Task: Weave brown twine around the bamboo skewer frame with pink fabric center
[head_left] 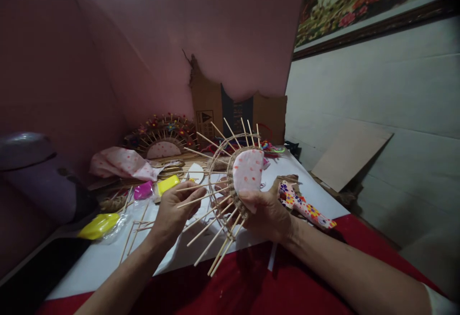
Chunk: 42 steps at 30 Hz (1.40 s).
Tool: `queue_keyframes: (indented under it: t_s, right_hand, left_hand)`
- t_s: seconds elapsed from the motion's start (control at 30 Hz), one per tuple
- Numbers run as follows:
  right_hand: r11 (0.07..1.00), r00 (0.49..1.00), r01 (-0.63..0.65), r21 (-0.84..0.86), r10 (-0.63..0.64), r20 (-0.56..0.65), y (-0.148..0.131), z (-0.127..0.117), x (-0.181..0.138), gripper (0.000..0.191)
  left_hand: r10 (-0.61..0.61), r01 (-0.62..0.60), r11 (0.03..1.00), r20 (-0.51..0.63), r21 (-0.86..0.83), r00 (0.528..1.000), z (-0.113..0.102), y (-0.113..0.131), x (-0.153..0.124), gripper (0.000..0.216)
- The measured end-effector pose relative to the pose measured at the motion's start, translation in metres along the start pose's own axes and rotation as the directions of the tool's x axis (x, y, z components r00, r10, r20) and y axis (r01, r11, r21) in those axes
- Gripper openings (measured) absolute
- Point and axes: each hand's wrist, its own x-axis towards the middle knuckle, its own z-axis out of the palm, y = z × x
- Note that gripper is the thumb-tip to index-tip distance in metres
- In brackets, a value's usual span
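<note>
A half-round craft piece (247, 171) is held up over the table, with its dotted white fabric face turned toward me. Twine (230, 181) edges the fabric, and thin wooden sticks (203, 232) fan out from it, joined by an outer ring of twine. My right hand (270, 214) grips the piece at its lower right, thumb on the fabric and fingers behind. At the left side of the fan, my left hand (176, 209) is closed with thumb and forefinger around one of the sticks. Its other fingertips are partly hidden.
Behind stands a similar fan with colourful flowers (163, 135). Dotted cloth (120, 162), yellow packets (98, 225), a magenta packet (143, 190) and loose sticks lie left. Flowered fabric (305, 205) lies right on the white sheet (316, 181); torn cardboard (208, 99) stands at the back.
</note>
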Motion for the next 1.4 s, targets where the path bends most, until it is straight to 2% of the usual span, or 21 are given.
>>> queue_keyframes:
  t_s: [0.17,0.3,0.5,0.73,1.23,1.4]
  right_hand:
    - [0.999,1.0,-0.027,-0.034,0.027,0.004,0.002,0.006,-0.001,0.018]
    - [0.998,0.999,-0.018,-0.052,0.015,-0.044,0.003,0.006,-0.002,0.015]
    - [0.994,0.998,-0.044,-0.1,0.041,-0.041,0.002,0.005,-0.003,0.018]
    - [0.996,0.997,-0.056,-0.067,0.052,-0.064,0.002,0.005,-0.003,0.023]
    - [0.982,0.988,-0.154,-0.109,0.155,0.0,-0.001,0.003,-0.003,0.032]
    - [0.98,0.989,-0.145,-0.137,0.149,0.017,-0.002,0.002,-0.003,0.031]
  left_hand:
    - [0.058,-0.058,0.998,0.036,0.006,0.998,0.005,-0.001,0.0,0.02]
    - [0.053,-0.053,0.999,0.068,-0.001,0.996,0.004,-0.005,-0.001,0.015]
    - [0.06,-0.066,0.995,0.073,0.078,0.996,-0.002,-0.01,0.002,0.017]
    - [0.079,-0.083,0.993,0.052,0.078,0.995,-0.002,-0.006,0.004,0.019]
    - [0.038,-0.037,0.998,-0.022,0.05,0.999,0.0,0.002,0.004,0.017]
    - [0.044,-0.041,0.997,-0.042,0.061,0.998,-0.001,0.001,0.005,0.018]
